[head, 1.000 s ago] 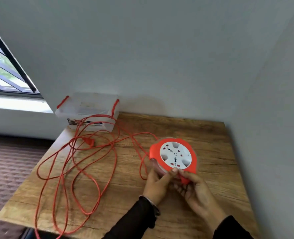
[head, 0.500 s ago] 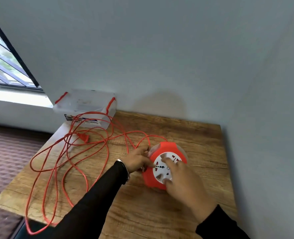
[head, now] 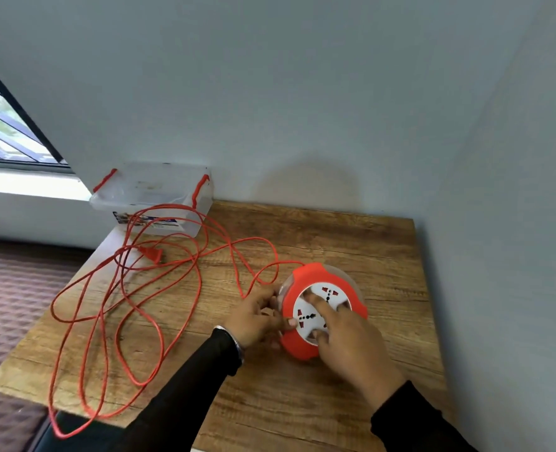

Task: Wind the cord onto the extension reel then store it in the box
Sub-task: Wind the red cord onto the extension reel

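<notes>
Since a second ago you have laid the reel (head: 325, 309) flat on the table (head: 302, 402), socket face up, and shifted your grip. It sits toward the right edge, near the middle of the table's depth. Your left hand (head: 257, 318) curls against the reel's left rim, where the cord (head: 159, 288) enters; whether it pinches the cord itself I cannot tell. Your right hand (head: 345, 334) lies on the white face with fingers (head: 316, 301) spread and fairly straight, tips in its recesses.

Almost all the cord lies loose in loops over the left half, some hanging off the front-left corner, the plug (head: 152, 254) near the box (head: 152, 197) at the back-left corner. So winding has barely begun.

Turn the face steadily with the right hand and press down lightly so the reel does not skate. Let the left hand guide the cord in, with slight tension. Watch the crossed loops: they may snag, or drag the plug along.
</notes>
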### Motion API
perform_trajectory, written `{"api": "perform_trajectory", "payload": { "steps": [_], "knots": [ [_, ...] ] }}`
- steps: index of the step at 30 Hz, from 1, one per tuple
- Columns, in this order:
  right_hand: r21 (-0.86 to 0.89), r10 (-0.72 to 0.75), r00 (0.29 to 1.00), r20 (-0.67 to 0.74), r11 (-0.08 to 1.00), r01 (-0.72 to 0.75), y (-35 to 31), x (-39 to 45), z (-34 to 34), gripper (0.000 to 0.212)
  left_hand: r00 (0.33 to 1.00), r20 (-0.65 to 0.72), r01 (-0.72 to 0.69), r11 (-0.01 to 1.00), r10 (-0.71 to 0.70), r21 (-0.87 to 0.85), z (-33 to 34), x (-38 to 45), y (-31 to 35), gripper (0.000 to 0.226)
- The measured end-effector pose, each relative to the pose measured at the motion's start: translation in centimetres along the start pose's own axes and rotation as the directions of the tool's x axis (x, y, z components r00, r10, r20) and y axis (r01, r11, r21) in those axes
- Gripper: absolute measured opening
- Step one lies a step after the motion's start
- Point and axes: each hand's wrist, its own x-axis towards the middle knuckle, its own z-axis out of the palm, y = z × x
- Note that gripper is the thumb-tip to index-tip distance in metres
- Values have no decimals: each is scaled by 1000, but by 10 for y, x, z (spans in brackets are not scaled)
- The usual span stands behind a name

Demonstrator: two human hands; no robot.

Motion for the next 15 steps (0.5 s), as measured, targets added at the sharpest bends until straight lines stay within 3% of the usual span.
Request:
{"api": "perform_trajectory", "payload": {
  "steps": [4,9,12,15],
  "knots": [
    [-36,18,993,-113,999,-22,-1,-3,6,67,995,-56,-78,997,79,25,7,-5,-2,50],
    [6,34,987,-157,999,-33,-1,-6,9,66,985,-91,-140,988,146,70,11,-10,0,53],
    [201,165,967,-197,972,-124,-3,-3,8,57,976,-145,-157,986,165,62,15,-12,2,52],
    [427,323,933,-159,874,-230,4,1,3,60,966,-189,-180,984,174,-13,33,-15,-6,49]
  ]
}}
